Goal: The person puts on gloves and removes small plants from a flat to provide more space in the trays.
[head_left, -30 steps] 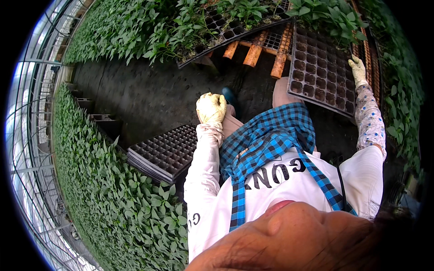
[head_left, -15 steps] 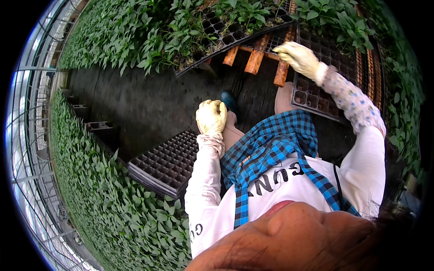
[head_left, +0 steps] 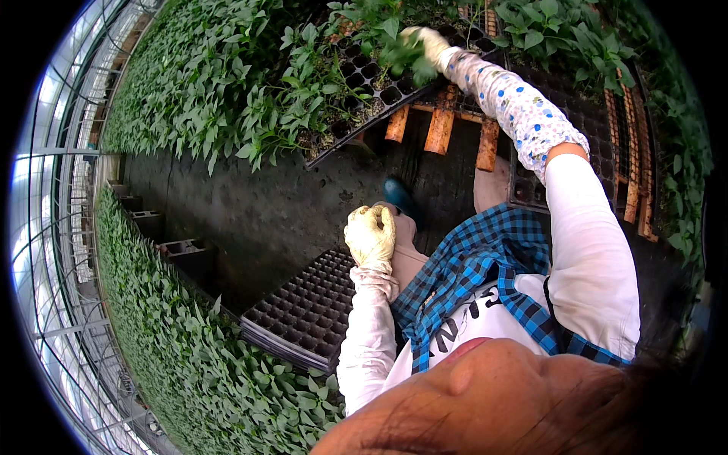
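Note:
My right hand [head_left: 425, 42], in a pale yellow glove with a dotted sleeve, reaches far up into a black seedling tray [head_left: 364, 83] that is partly filled with green plants. Its fingers close around a leafy seedling [head_left: 413, 64] at the tray's edge. My left hand [head_left: 370, 235], also gloved, rests as a fist on my knee. Just below and left of it lies a stack of empty black cell trays [head_left: 303, 311]. I wear a blue checked apron over a white shirt.
Orange wooden slats [head_left: 440, 129] hold up the trays ahead. Another empty black tray [head_left: 599, 152] lies to the right. Dense green plants fill the beds left [head_left: 174, 364] and top. A dark ground aisle [head_left: 265, 205] runs between them, with concrete blocks [head_left: 178, 250] along it.
My right hand has swung from the empty tray on the right, up and leftward, to the planted tray and closed on a seedling. The left hand has stayed on my knee.

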Demonstrator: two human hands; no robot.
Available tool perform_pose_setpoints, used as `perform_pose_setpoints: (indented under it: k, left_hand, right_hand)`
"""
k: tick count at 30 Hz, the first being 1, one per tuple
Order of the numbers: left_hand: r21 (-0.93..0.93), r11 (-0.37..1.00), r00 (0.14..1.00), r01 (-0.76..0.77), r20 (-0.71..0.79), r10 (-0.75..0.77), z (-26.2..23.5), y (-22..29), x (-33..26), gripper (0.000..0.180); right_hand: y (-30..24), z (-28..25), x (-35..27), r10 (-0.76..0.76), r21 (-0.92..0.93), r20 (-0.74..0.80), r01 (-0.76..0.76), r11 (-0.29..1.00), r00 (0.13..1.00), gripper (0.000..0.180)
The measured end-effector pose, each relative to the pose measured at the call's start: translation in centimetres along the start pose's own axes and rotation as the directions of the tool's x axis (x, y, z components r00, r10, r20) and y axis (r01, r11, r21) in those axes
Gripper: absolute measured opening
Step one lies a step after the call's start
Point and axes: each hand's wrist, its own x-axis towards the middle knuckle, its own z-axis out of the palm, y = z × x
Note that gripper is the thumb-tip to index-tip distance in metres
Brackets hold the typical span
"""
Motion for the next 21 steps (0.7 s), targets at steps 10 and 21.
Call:
perform_pose_setpoints:
  k: [10, 21]
  left_hand:
    - [-0.008, 1.000, 1.000, -0.009, -0.021, 0.009, 0.2, -0.2, -0.5, 0.020]
    - [-0.027, 0.999, 0.999, -0.038, 0.018, 0.038, -0.2, 1.3, 0.2, 0.020]
  right_hand:
    - [1.3, 0.2, -0.9, -0.403, -0.671, 0.164, 0.402, 0.624, 0.900, 0.034]
    - [4.4, -5.9, 15.7, -0.289, -0.991, -0.104, -0.076, 0.107, 0.952, 0.040]
